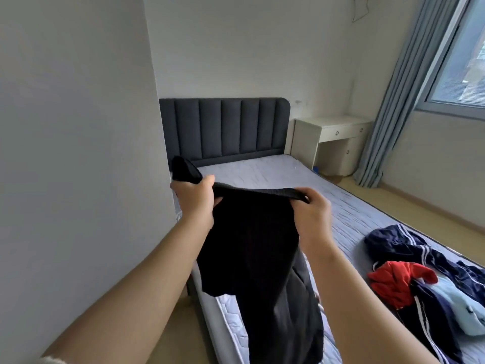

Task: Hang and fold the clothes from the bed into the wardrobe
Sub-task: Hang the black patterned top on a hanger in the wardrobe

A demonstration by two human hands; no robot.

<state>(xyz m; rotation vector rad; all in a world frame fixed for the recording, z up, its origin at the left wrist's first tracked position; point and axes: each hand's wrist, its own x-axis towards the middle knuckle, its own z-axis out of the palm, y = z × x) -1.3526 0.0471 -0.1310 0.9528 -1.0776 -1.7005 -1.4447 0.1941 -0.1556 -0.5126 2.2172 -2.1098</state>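
Bed [278, 174] — hands [194, 203] [312, 218] grip blk garment [249, 248].

1. You hold the black garment [249, 245] at 6 o'clock, taut along its top edge, hanging over the left side of the bed [288, 174].
2. Crumpled navy, red and pale-blue clothes [420, 279] lie on it at 4 o'clock.

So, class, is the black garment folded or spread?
Spread: the black garment hangs loose, left hand and right hand gripping its top edge.

Black garment [252, 232]: matt, soft cloth.
Mattress [301, 179]: quilted grey fabric.
Headboard [223, 127]: padded dark upholstery.
Nightstand [333, 137]: smooth, pale.
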